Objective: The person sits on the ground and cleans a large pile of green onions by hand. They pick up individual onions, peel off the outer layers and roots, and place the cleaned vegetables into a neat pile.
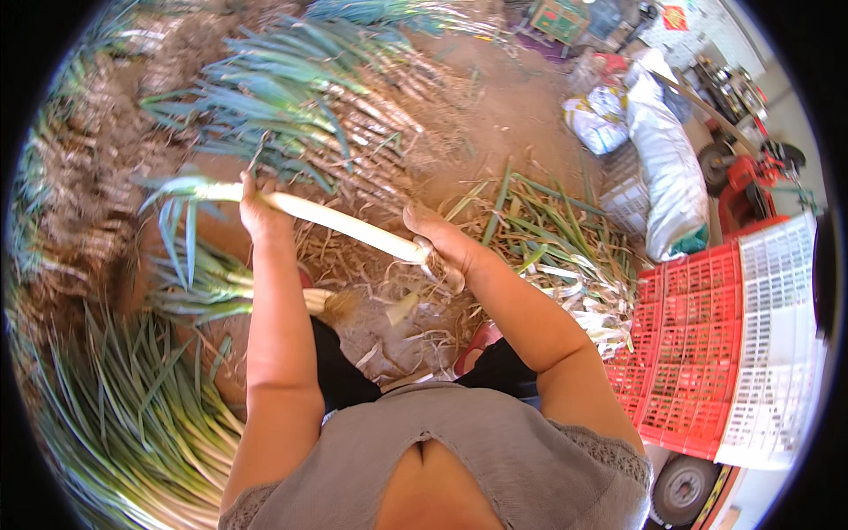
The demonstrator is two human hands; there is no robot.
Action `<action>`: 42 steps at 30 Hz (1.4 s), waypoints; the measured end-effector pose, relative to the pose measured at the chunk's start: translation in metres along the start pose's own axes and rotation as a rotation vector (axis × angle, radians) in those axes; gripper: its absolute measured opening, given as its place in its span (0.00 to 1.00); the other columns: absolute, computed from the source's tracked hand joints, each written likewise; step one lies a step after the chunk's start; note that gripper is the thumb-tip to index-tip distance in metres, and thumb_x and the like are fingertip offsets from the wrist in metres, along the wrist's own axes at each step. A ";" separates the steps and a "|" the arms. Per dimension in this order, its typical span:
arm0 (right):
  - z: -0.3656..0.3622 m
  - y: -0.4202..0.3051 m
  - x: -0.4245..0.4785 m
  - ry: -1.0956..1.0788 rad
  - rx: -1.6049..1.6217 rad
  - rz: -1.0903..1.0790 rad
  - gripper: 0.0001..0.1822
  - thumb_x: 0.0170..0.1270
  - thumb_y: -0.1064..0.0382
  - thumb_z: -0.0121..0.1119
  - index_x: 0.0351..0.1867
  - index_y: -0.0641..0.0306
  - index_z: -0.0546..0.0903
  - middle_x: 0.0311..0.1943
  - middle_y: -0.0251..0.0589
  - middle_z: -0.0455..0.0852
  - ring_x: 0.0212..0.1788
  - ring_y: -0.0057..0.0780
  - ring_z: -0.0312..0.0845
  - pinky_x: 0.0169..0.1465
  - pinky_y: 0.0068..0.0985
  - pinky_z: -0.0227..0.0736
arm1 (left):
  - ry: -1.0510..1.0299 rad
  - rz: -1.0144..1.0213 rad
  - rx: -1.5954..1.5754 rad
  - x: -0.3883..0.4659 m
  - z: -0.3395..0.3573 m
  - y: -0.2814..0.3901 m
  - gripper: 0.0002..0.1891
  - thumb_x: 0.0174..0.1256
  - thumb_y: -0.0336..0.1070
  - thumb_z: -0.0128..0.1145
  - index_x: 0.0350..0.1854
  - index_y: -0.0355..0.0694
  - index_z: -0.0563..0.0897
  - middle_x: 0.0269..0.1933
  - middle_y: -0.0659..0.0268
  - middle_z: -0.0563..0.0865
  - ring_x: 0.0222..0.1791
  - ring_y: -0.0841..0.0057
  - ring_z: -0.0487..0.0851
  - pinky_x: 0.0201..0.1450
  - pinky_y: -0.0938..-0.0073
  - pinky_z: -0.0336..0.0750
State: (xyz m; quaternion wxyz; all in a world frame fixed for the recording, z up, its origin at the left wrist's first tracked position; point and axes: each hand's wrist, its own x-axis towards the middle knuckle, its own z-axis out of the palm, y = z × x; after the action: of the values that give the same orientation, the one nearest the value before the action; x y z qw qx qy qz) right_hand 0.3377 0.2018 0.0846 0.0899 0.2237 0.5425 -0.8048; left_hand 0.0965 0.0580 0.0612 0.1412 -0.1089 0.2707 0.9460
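Observation:
A long green onion with a bare white stalk lies slanted across the air in front of me. My left hand is closed around its upper stalk, where the blue-green leaves begin. At the root end my right hand has its fingers curled about the roots and some loose papery skin; the exact grip is partly hidden. Below my left forearm, a few white-stalked green onions rest on the ground, partly covered by the arm. Uncleaned green onions with brown stalks lie in a pile beyond my hands.
Cleaned green onions are heaped at lower left. Stripped leaves and skins form a mound at right. Red plastic crates stand stacked beside a white crate. A full white sack and a red wheeled machine are farther right.

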 end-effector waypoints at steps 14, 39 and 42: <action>0.037 0.007 -0.059 0.130 -1.175 -0.206 0.12 0.62 0.57 0.50 0.31 0.66 0.76 0.18 0.50 0.75 0.22 0.41 0.73 0.27 0.35 0.65 | 0.253 0.124 0.075 0.052 -0.060 0.025 0.09 0.57 0.28 0.59 0.31 0.38 0.69 0.22 0.67 0.72 0.17 0.78 0.68 0.19 0.78 0.66; 0.025 0.054 0.024 0.406 -0.748 -0.406 0.38 0.54 0.55 0.63 0.64 0.64 0.59 0.61 0.53 0.64 0.63 0.42 0.61 0.63 0.36 0.58 | 0.487 0.383 0.037 0.058 -0.061 0.069 0.12 0.55 0.26 0.60 0.39 0.36 0.71 0.26 0.66 0.75 0.22 0.75 0.73 0.24 0.71 0.69; 0.030 0.076 0.058 0.323 -0.529 -0.255 0.21 0.56 0.58 0.58 0.51 0.62 0.71 0.40 0.47 0.82 0.42 0.36 0.79 0.42 0.33 0.74 | 0.489 0.440 0.045 0.053 -0.066 0.074 0.12 0.55 0.26 0.59 0.39 0.36 0.70 0.27 0.65 0.76 0.22 0.75 0.74 0.25 0.70 0.71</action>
State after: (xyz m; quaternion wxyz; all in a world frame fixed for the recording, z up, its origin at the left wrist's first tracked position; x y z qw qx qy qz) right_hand 0.3084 0.1495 0.0041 -0.0439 0.2476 0.7635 -0.5948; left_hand 0.0312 -0.0276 0.0270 -0.1335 -0.2687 0.3345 0.8934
